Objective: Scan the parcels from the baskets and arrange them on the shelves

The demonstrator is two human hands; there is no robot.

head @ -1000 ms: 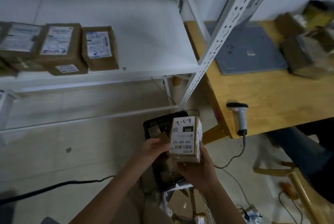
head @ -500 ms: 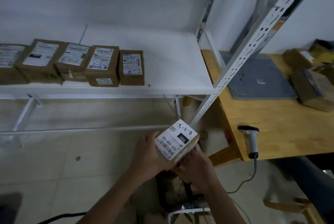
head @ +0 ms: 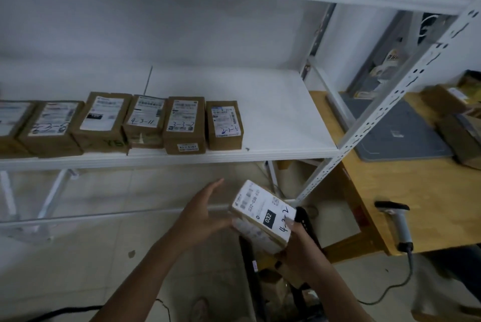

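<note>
The right hand (head: 299, 251) grips the near end of the labelled parcel (head: 263, 213), tilted below the white shelf (head: 273, 113). The left hand (head: 205, 212) is spread just beside it. Held at one end only, the parcel could slip, or clip the shelf edge when lifted.

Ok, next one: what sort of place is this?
Probably a small parcel sorting or pickup room: labelled cardboard parcels stand in a row on a white metal shelf, a barcode scanner sits at the edge of the wooden table, and the right hand holds another labelled parcel.
</note>
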